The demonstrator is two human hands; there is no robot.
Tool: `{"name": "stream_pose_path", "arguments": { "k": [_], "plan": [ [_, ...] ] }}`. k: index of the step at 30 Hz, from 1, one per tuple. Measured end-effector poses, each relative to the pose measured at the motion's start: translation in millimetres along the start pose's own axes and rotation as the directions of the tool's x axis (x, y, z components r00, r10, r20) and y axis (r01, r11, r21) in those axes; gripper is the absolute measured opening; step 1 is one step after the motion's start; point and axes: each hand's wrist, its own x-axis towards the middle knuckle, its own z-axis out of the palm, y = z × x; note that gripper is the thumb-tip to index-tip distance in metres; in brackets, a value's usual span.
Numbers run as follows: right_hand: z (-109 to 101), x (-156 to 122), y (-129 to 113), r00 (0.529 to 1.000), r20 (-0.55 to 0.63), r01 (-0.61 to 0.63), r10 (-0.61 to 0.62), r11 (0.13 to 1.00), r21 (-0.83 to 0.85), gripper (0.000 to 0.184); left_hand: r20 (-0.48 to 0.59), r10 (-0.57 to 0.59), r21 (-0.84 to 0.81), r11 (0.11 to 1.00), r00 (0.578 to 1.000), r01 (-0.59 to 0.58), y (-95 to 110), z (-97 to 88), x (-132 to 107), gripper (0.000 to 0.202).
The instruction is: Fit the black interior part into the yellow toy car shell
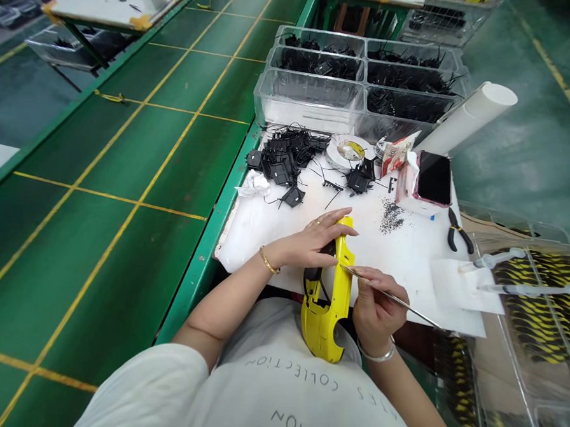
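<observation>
Left hand (310, 241), wearing a gold bangle and a ring, grasps a yellow plastic model car body (336, 300), its fingers (330, 220) clenched over the upper edge of the shell. The body is held tilted at the near edge of the work surface, above the person's white T-shirt (293, 379), with its black-trimmed window opening facing left. Right hand (376, 307), wearing a silver bangle, is closed around a slim steel tool (417, 312), whose tip reaches the shell's edge beside the left hand. The white-covered bench top (241, 244) carries a loose heap of black plastic parts (285, 159), a tape roll (349, 151), scattered black granules (391, 216) and black-handled pliers (459, 231). A phone in a pink case (433, 178) stands tilted beyond them. A divided clear tray of black parts (316, 78) sits at the far end. To the right, two syringes (502, 259) lie across a clear tray of yellow-and-black parts (533, 309). The green bench (133, 158) runs alongside on the left.
</observation>
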Motion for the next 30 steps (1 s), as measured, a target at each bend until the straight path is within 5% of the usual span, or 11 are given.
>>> {"name": "stream_pose_path", "arguments": {
  "k": [20,25,28,30],
  "plan": [
    [-3,1,-3,0.997,0.045,0.068,-0.065,0.996,-0.059,0.034,-0.025,-0.038,0.006,0.999,0.999,0.038,4,0.7,0,0.058],
    [-10,6,-7,0.99,-0.109,0.082,-0.089,0.994,-0.067,0.028,-0.019,-0.099,-0.01,0.995,0.995,0.099,6,-1.6,2,0.057],
    [-13,10,-7,0.974,-0.178,-0.13,0.144,0.988,0.089,0.015,-0.031,-0.157,-0.027,0.987,0.987,0.156,5,-1.3,3,0.053],
    [-12,13,-5,0.917,-0.112,-0.357,0.384,0.912,0.201,0.009,-0.043,-0.169,-0.066,0.984,0.985,0.166,3,-0.6,3,0.052]
  ]
}}
